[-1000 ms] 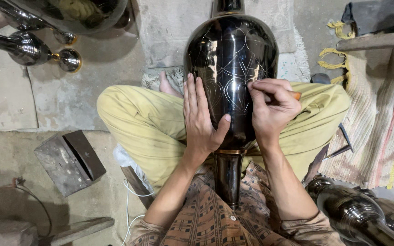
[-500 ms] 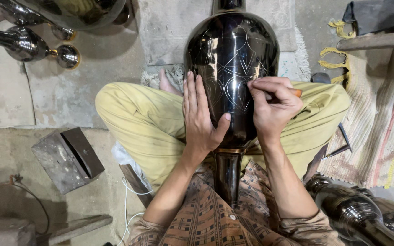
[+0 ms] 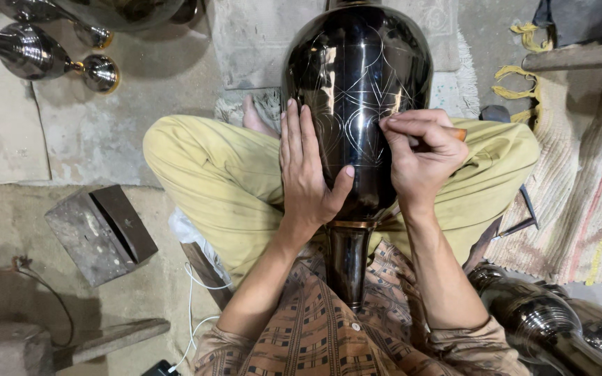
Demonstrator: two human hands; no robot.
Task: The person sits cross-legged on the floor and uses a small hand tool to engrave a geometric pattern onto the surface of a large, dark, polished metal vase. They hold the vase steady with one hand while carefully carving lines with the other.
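Observation:
A large glossy black metal vase (image 3: pixel 357 76) lies across my crossed legs in yellow trousers, its narrow neck toward my chest. Fine pale engraved lines in leaf and diamond shapes cover its belly. My left hand (image 3: pixel 308 170) rests flat against the vase's left side, fingers straight, thumb under the curve. My right hand (image 3: pixel 419 150) is closed around a small engraving tool with an orange-brown handle (image 3: pixel 456 132), its tip pressed to the vase surface near the engraved pattern.
Shiny metal vessels (image 3: pixel 43 52) lie at the top left on the concrete floor. A grey metal block (image 3: pixel 99 233) sits at the left. More polished metal pieces (image 3: pixel 559 327) lie at the bottom right. A woven rug (image 3: pixel 580 188) covers the right side.
My right hand has shifted very slightly along the engraved line. The left hand and the vase stay where they were.

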